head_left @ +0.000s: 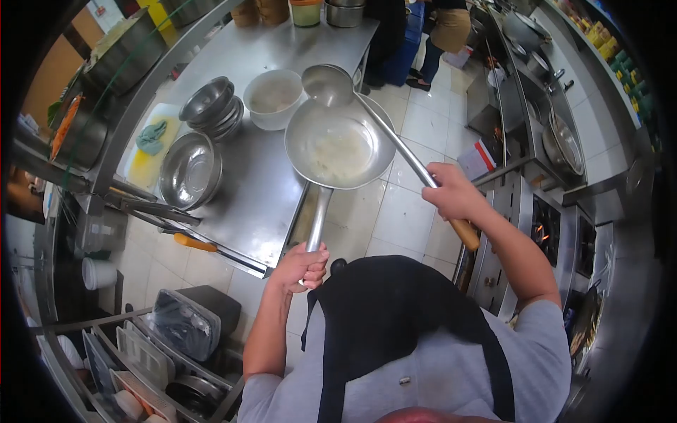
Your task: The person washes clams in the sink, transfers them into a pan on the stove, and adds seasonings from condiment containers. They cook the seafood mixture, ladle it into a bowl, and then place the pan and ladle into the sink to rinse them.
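Observation:
My left hand [303, 268] is closed around the metal handle of a frying pan [381, 149], held up beside the steel table's right edge. Some pale, whitish food [338, 151] lies in the bottom of the pan; its kind is unclear. My right hand [455, 192] grips the shaft of a long ladle [328, 84], just above its wooden end. The ladle's bowl is over the far rim of the pan, close to a white bowl [255, 116] with pale contents on the table. Whether the ladle touches the pan cannot be made out.
Several metal bowls [190, 170] stand on the steel table [261, 211], near a cutting board [151, 166] with a green cloth [151, 137]. An orange-handled tool [195, 242] lies at its near edge. Stoves with flames [543, 229] line the right. Another person [450, 28] stands on the tiled floor ahead.

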A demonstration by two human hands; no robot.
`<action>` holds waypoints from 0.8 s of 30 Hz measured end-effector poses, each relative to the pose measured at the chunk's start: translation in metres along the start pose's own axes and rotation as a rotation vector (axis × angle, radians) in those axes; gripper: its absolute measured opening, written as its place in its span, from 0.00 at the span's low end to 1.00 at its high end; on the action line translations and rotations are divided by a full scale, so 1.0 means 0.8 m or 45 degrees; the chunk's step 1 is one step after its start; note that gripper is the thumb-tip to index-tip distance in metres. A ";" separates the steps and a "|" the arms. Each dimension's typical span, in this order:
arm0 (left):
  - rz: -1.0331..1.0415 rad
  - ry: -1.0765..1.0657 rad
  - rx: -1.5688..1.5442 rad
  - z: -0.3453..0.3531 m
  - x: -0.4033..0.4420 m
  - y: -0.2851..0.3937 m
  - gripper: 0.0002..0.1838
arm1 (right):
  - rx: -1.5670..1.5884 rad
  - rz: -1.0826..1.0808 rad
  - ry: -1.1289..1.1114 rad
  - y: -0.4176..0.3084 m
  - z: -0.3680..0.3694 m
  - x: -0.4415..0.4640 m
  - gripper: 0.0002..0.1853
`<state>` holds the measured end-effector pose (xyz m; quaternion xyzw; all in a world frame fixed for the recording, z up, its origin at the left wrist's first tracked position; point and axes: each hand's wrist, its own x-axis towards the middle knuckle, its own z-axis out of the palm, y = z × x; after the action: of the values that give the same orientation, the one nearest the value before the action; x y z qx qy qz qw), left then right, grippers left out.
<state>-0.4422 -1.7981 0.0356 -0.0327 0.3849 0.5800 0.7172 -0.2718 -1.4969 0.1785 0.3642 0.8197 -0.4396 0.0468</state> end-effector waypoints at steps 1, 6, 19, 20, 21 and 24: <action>0.014 0.002 0.008 0.000 0.000 0.001 0.08 | 0.008 0.015 0.003 0.002 -0.003 -0.009 0.08; 0.036 0.008 0.019 0.004 0.005 0.004 0.09 | -0.008 0.178 0.004 0.026 -0.008 -0.041 0.09; 0.009 -0.041 -0.004 0.002 0.020 0.004 0.08 | 0.815 0.465 -0.356 0.051 0.019 -0.073 0.08; 0.030 -0.034 -0.011 0.003 0.018 0.004 0.08 | 0.973 0.513 -0.377 0.047 0.018 -0.074 0.09; 0.017 -0.014 -0.018 0.004 0.017 0.004 0.08 | 0.962 0.501 -0.389 0.043 0.017 -0.075 0.09; 0.009 0.011 -0.031 0.004 0.015 0.006 0.10 | 1.053 0.558 -0.441 0.023 0.011 -0.076 0.10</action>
<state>-0.4441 -1.7857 0.0326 -0.0427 0.3808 0.5870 0.7132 -0.2180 -1.5307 0.1850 0.4376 0.4611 -0.7617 0.1252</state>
